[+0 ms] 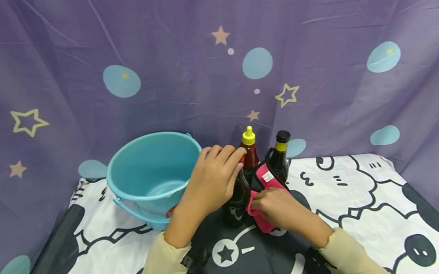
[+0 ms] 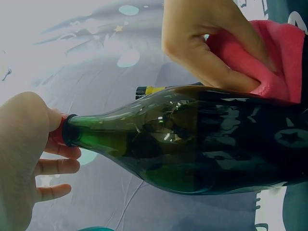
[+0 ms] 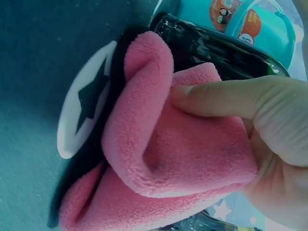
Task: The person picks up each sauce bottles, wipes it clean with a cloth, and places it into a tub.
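Observation:
My left hand (image 1: pixel 211 179) pinches the red cap (image 2: pixel 57 132) of a dark green glass bottle (image 2: pixel 163 137) between thumb and forefinger. Its other fingers stick out straight. The bottle stands on the cloth-covered surface, left of my right hand (image 1: pixel 278 206). That hand grips a folded pink cloth (image 3: pixel 197 149) with a dark edge, thumb on top. In the left wrist view the cloth lies against the lower side of the bottle. Behind them stand a red sauce bottle with a yellow nozzle (image 1: pixel 248 137) and a dark bottle with a black cap (image 1: pixel 280 165).
A light blue bucket (image 1: pixel 151 139) stands left of the bottles, close to my left forearm. A black and white cartoon-print cloth (image 1: pixel 361 186) covers the surface. A purple curtain (image 1: pixel 185 27) with stars and blue spots hangs behind.

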`<state>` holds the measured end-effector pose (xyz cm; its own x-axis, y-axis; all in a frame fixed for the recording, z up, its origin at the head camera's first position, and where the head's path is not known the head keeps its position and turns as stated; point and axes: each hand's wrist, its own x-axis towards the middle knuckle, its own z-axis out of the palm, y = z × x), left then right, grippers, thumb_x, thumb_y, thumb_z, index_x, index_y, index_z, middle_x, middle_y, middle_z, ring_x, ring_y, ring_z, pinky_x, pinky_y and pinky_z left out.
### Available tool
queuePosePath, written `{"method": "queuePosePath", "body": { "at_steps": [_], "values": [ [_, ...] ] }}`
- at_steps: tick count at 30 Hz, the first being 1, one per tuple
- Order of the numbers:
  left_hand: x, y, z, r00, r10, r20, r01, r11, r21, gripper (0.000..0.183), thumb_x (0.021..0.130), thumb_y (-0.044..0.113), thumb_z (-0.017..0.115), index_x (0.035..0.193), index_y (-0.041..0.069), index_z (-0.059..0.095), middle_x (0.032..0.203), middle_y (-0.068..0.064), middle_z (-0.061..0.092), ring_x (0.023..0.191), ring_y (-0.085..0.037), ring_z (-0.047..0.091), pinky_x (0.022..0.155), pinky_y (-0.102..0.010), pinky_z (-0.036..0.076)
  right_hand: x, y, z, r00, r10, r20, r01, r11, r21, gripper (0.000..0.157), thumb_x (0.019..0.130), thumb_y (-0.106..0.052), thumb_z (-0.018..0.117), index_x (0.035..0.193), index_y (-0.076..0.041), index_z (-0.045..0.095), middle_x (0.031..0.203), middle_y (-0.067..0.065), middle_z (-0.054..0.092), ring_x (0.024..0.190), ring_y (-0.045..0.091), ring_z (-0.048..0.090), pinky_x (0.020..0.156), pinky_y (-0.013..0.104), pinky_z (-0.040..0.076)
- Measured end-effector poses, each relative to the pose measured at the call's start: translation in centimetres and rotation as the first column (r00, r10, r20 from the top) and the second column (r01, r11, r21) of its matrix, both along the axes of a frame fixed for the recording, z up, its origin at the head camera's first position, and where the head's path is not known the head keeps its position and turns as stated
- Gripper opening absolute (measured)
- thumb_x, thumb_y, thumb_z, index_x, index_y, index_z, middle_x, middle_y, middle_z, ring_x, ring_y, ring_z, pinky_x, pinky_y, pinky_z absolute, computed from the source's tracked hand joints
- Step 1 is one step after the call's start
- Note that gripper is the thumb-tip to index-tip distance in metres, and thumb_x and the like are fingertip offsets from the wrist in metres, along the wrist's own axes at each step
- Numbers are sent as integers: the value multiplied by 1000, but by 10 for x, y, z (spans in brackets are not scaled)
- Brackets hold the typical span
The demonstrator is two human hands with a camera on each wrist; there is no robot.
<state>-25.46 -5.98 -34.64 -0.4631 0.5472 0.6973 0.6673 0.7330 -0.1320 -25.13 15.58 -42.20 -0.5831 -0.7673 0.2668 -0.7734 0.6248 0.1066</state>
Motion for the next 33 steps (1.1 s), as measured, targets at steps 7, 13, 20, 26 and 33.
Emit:
{"method": "queuePosePath", "body": {
  "at_steps": [7, 13, 20, 26, 33],
  "values": [
    [1, -1, 1, 1000, 1, -19, 0, 1000, 14, 30, 103, 24, 58, 129, 13, 66, 112, -5, 66, 95, -24, 59, 91, -43, 50, -1, 10, 15, 999, -27, 36, 31, 995, -93, 25, 75, 4, 80, 92, -15, 77, 86, -4, 73, 72, 12, 67, 62, 28, 55],
    [1, -1, 1, 1000, 5, -25, -5, 1000, 6, 30, 103, 24, 59, 130, 12, 67, 111, -5, 67, 94, -24, 60, 91, -42, 51, -3, 31, 35, 997, -75, 25, 79, 942, -326, 30, 74, 4, 83, 101, -8, 77, 94, 2, 76, 77, 14, 69, 66, 31, 57],
    [2, -1, 5, 999, -14, -31, 14, 1000, 17, 32, 101, 22, 61, 131, 11, 66, 111, -6, 68, 95, -24, 61, 91, -42, 51, 1, 40, 52, 989, -134, -66, 45, 691, -722, 31, 74, 8, 81, 102, -5, 77, 93, 7, 76, 78, 18, 67, 72, 22, 53],
    [2, -2, 5, 999, -37, -10, 37, 999, 32, 31, 101, 16, 60, 130, 9, 67, 113, -8, 68, 94, -24, 61, 90, -42, 52, 5, 19, 51, 965, -40, -261, -214, 457, -863, 26, 77, 10, 75, 102, 2, 76, 95, 17, 75, 86, 21, 67, 89, 14, 51],
    [1, 0, 4, 999, -48, -10, 48, 998, 47, 30, 101, 15, 57, 128, 7, 68, 113, -8, 69, 93, -25, 61, 90, -42, 51, 0, -6, 52, 871, 38, -490, -432, 537, -725, 18, 94, -9, 67, 101, 6, 75, 96, 20, 75, 85, 31, 71, 90, 30, 58]
  ]
}}
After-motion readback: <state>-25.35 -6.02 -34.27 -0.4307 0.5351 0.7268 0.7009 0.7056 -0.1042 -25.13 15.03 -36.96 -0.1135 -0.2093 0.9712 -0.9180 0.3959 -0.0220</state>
